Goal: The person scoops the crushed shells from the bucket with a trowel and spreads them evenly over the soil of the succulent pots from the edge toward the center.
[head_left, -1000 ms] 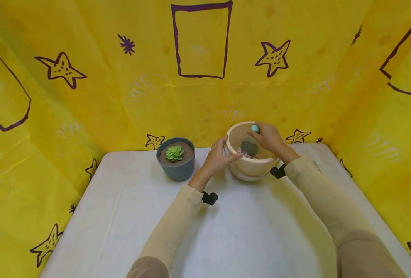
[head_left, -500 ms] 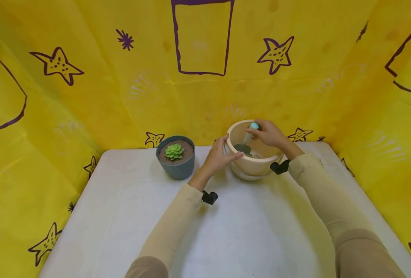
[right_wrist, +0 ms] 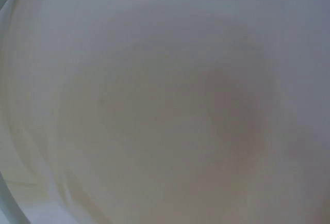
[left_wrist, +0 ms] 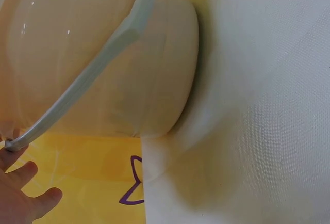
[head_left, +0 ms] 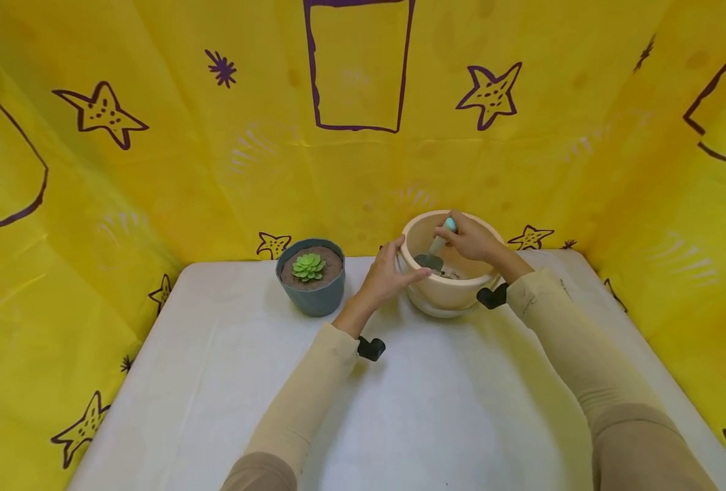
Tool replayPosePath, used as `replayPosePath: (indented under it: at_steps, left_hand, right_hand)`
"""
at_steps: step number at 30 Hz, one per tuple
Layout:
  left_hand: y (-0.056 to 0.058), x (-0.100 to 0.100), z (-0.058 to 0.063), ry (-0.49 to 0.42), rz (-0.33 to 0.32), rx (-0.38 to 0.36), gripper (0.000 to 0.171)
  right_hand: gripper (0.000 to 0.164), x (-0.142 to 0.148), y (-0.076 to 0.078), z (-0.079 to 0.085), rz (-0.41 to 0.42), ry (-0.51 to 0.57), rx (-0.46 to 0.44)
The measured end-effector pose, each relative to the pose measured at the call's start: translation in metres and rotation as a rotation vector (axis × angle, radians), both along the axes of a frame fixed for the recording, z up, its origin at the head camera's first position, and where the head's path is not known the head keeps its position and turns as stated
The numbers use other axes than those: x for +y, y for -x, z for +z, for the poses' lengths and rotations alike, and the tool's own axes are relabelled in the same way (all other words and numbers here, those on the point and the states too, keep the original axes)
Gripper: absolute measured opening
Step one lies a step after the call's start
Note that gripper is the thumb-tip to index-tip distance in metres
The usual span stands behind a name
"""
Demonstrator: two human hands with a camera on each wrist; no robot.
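Observation:
A cream bucket with a pale handle stands at the back of the table. My right hand reaches into its mouth and grips a small hand trowel by its pale handle with a light blue end. The trowel's dark green blade points down inside, beside some pebbles at the bottom. My left hand rests against the bucket's left side, fingers spread and thumb at the rim. Its fingertips also show in the left wrist view. The right wrist view holds only a blurred pale bucket wall.
Left of the bucket stands a blue-grey pot with brown soil and a green succulent. A white cloth covers the table. Yellow sheeting with drawn starfish rises behind and on both sides.
The trowel has swung so its blade moved left inside the bucket and its handle shows more. The right hand shifted slightly; the left hand has stayed at the rim.

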State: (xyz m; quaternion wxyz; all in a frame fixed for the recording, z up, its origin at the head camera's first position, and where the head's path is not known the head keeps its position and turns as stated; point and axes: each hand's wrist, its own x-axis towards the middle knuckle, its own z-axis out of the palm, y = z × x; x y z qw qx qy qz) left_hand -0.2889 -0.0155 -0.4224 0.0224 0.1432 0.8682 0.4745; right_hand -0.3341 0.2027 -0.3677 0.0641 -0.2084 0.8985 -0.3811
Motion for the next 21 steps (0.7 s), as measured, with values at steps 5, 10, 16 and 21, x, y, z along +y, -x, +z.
replayPosePath:
  at_steps: [5,10,16,21]
  left_hand:
    - [0.000,-0.001,-0.001,-0.009,0.003,0.011,0.098]
    - [-0.001,0.002,-0.003,0.011,-0.016,0.012,0.098]
    - [-0.002,0.001,-0.001,0.015,0.004,0.026,0.097]
    - [-0.001,-0.001,-0.001,-0.003,0.001,0.019,0.097]
  right_hand:
    - [0.028,0.005,-0.003,0.004,0.064,0.007,0.008]
    - [0.024,0.015,-0.010,0.009,0.056,0.038,-0.048]
    - [0.034,0.011,-0.014,0.009,-0.012,0.164,-0.117]
    - [0.035,0.008,-0.011,0.000,-0.091,0.286,-0.135]
